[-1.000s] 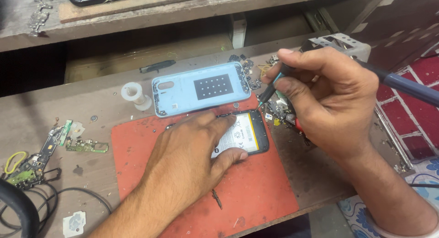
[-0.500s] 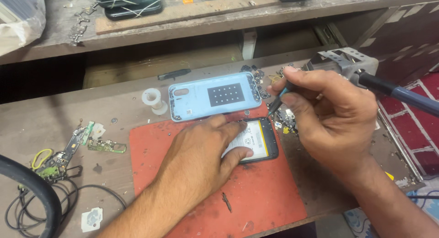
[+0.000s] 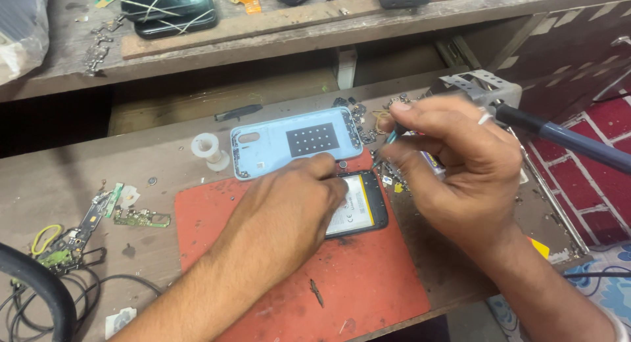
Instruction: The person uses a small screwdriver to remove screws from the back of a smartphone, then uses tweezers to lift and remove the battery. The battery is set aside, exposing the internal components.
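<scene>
Wooden work surface (image 3: 460,276), worn and scuffed, with a raised shelf (image 3: 276,33) along its 12 o'clock edge carrying several handsets. Red work mat (image 3: 328,276), rectangular, at centre; apparently laid to give small parts a contrasting, non-slip bed. Light blue phone back cover (image 3: 296,141), inner face up with a dark square pad, lying at 12 o'clock of the mat, set aside near the opened phone. Left hand (image 3: 282,214), palm down over the opened phone (image 3: 358,210), whose pale battery face shows; fingers flattened and closed on the body, seemingly pinning it steady. Right hand (image 3: 460,164), at 3 o'clock of the phone, fingers drawn narrow in a pen grip around a thin tool (image 3: 388,141) whose tip points at the phone's upper corner. Soldering iron (image 3: 559,135), blue-handled, resting in a metal stand at 2 o'clock. Circuit boards (image 3: 85,227) with cables at 9 o'clock. White spool (image 3: 209,148), at 9 o'clock of the cover. Loose screws and scraps (image 3: 365,115) scattered by the tool tip.
</scene>
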